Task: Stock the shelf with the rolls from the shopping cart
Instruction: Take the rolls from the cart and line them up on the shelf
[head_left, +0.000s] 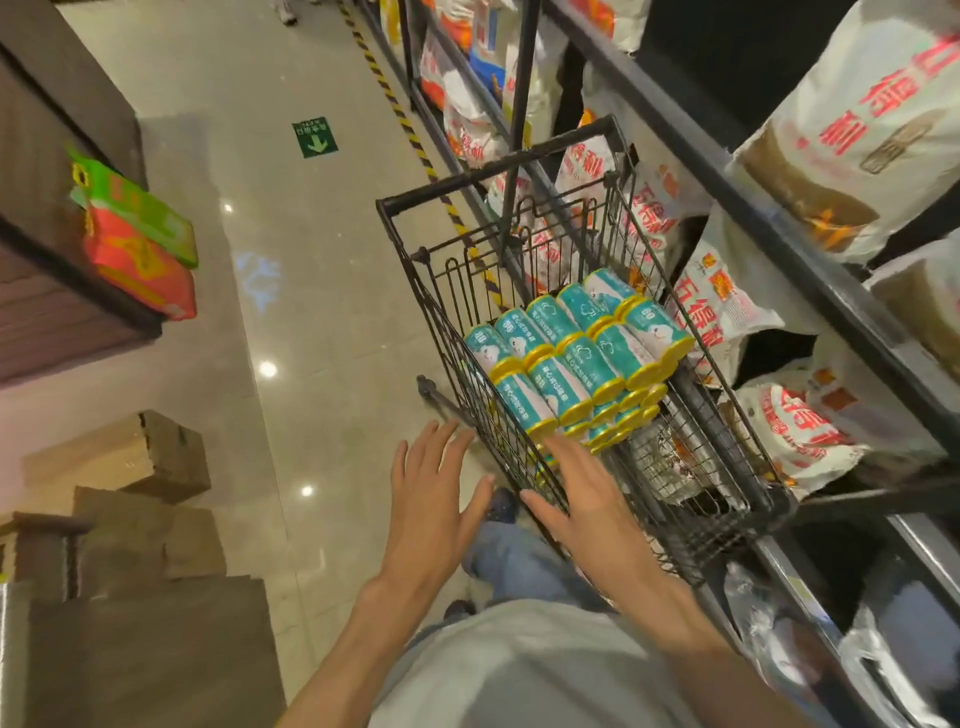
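Head view: teal rolls (571, 353) are stacked in the cart (691, 519) beside the shelf (810, 270); the left hand (431, 499) and right hand (587, 493) are held flat, fingers spread, nothing grasped.

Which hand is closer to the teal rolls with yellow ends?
Right. The right hand reaches over the black wire cart's rim beside the rolls; the left hand hovers outside it.

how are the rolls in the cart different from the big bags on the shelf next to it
The rolls are small teal cylinders with yellow ends; the bags are large, white and floppy with red lettering. The rolls lie in neat stacked rows inside the shopping cart; the bags slump unevenly on the shelf. Both are printed, wrapped packs.
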